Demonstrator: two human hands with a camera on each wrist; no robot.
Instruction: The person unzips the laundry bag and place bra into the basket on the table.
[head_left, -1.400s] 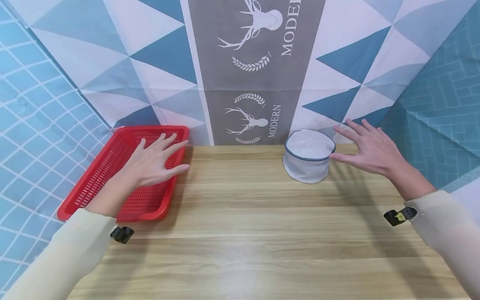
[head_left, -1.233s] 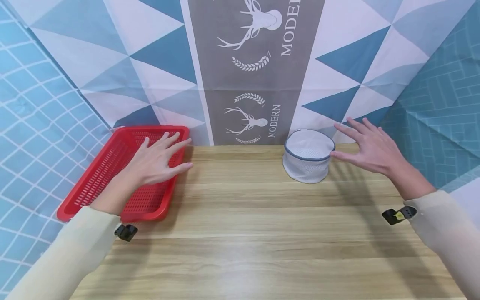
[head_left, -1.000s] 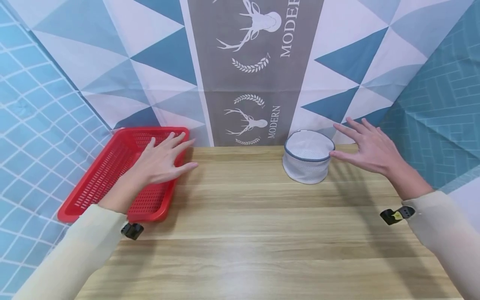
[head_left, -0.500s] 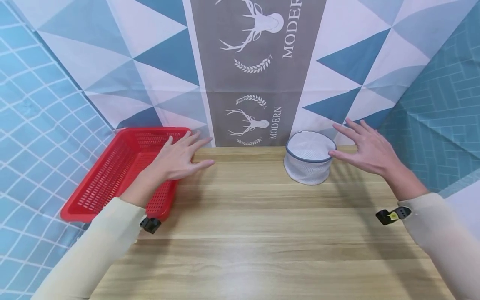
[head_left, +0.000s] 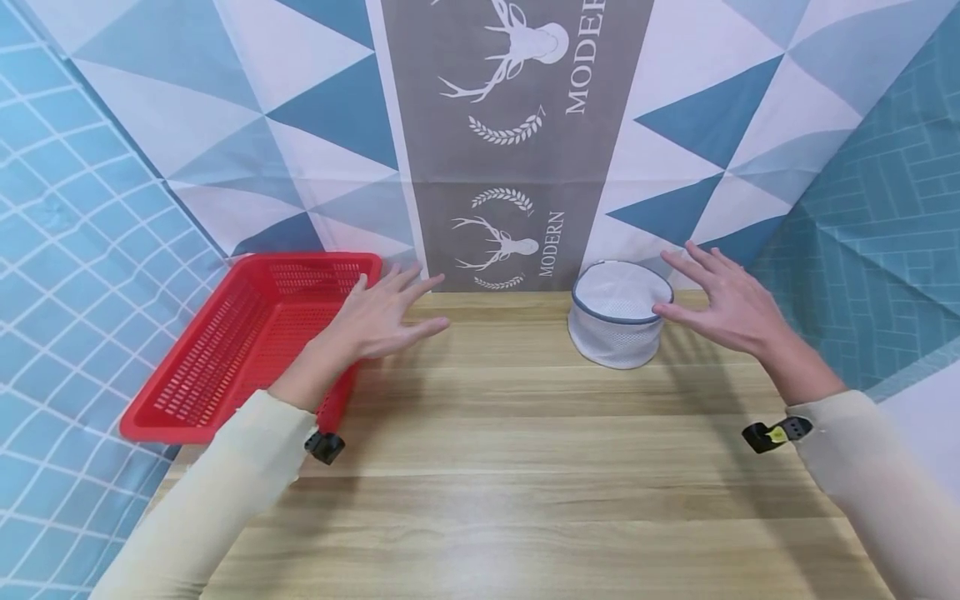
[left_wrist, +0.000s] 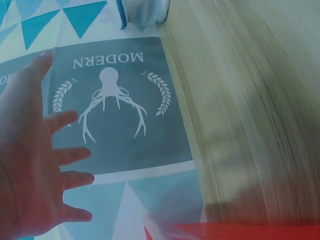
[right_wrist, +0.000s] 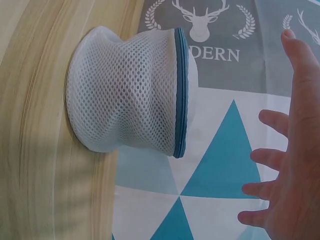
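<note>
A white mesh laundry bag, round with a blue-grey zipped rim, stands upright at the back right of the table. My right hand is just to its right, fingers spread and holding nothing. In the right wrist view, a gap shows between the mesh bag and the hand. My left hand hovers by the right edge of the red plastic basket, its fingers spread apart and nothing in them. Part of the basket is hidden behind the left forearm.
The wood-grain table runs up to a patterned cloth backdrop. A blue gridded cloth hangs at the left and a teal one at the right. Each sleeve carries a small black camera.
My left hand has moved right, from over the basket to its right edge, uncovering more of the basket. My right hand has shifted slightly left toward the mesh bag.
</note>
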